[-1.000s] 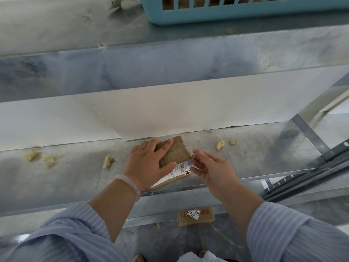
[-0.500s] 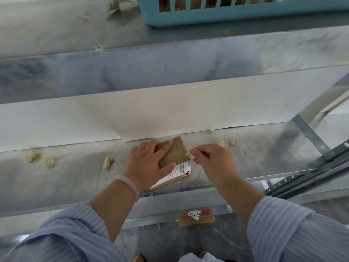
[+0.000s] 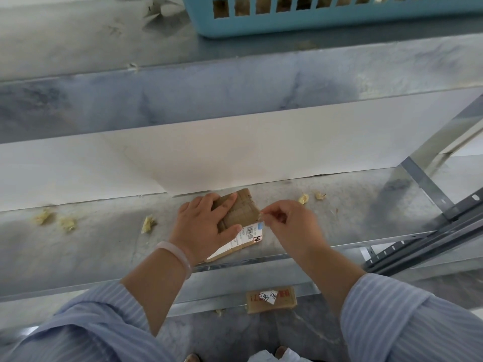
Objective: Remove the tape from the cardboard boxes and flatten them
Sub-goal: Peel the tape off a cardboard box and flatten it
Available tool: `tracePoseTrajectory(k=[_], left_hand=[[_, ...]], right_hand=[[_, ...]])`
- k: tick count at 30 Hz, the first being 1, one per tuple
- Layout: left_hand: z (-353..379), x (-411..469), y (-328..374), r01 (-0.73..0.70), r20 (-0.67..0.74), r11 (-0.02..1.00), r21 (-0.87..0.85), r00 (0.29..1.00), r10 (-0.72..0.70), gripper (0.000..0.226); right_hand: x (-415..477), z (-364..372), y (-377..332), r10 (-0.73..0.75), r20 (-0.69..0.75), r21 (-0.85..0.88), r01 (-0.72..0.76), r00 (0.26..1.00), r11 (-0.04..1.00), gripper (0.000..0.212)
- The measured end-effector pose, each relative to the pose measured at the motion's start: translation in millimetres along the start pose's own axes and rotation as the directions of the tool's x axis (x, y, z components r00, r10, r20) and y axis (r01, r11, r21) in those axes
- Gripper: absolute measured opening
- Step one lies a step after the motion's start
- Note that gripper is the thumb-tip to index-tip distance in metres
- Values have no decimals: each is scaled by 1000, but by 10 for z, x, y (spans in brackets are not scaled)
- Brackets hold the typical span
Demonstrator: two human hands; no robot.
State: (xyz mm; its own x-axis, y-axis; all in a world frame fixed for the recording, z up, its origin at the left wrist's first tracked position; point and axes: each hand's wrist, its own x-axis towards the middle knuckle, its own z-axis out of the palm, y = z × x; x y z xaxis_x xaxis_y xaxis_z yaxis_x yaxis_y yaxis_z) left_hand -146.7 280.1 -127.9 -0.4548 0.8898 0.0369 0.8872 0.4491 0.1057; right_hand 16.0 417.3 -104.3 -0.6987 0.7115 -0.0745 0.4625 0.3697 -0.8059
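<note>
A metal shelf [image 3: 91, 246] ran across the view, backed by a white wall [image 3: 235, 155], with a second shelf [image 3: 235, 82] above it. On that upper shelf stood a blue basket [image 3: 326, 19], cut off by the top edge; brown shapes showed through its slots but could not be made out. The person's striped sleeves [image 3: 407, 325] filled the lower corners.

A flat box [image 3: 241, 215] lay on the lower shelf near its front edge, long axis running from near-left to far-right, its far corner pointing toward the wall. The left hand [image 3: 206, 226] lay spread flat over the box's left half, hiding it, fingers extended and pressing down. A white label [image 3: 248, 235] with a barcode covered the near end, its text too small to read. The right hand [image 3: 292, 226] sat just right of the box, thumb and forefinger pinched on a sliver of clear tape [image 3: 261, 215] at the box's right edge; the tape was barely visible.

Below, another box [image 3: 271, 299] lay on the floor. Yellowish scraps [image 3: 148, 223] dotted the shelf.
</note>
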Motion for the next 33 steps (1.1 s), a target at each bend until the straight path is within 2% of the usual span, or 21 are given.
tracePoseTrajectory(k=[3,6,8,11,16,18,20,22,27,29,31,33], left_hand=[[-8,-2,1,-1,13,1000,8,1000,1,83],[-8,-6,-2,-3,12,1000,15,1000,3,83],[-7,-5,-2,-6,9,1000,13,1000,6,82],[-3,-5,-9,-14,16,1000,14,1000,14,82],[4,-3,-19,-16,3,1000,8,1000,16,80],[10,0,-21,-15,6,1000,0,1000,15,80],[15,2,-21,-16,-7,1000,-12,1000,16,79],[16,0,-19,-16,-12,1000,-15,1000,15,79],[4,-1,-13,-6,-1,1000,-17,1000,6,80],[0,0,-11,-8,-3,1000,-16,1000,8,80],[3,-2,-11,-13,-12,1000,-15,1000,13,79],[7,-7,-8,-13,-18,1000,-14,1000,13,79]], right_hand=[[-20,24,105,150,38,256,-155,988,954,8],[-47,75,147,263,156,596,-303,952,744,13],[-51,101,161,280,208,721,-340,937,604,14],[-23,84,201,337,219,755,-378,915,535,5],[2,90,233,378,256,768,-425,890,479,17],[-4,108,232,370,259,738,-430,892,520,11],[-10,115,227,362,238,663,-423,901,618,6],[-3,133,230,384,194,583,-421,903,695,10],[-16,157,129,440,195,582,-464,877,668,20],[-35,171,134,362,168,491,-396,917,776,18],[-37,185,162,272,123,333,-299,954,894,37],[-20,175,157,220,71,225,-230,973,947,37]])
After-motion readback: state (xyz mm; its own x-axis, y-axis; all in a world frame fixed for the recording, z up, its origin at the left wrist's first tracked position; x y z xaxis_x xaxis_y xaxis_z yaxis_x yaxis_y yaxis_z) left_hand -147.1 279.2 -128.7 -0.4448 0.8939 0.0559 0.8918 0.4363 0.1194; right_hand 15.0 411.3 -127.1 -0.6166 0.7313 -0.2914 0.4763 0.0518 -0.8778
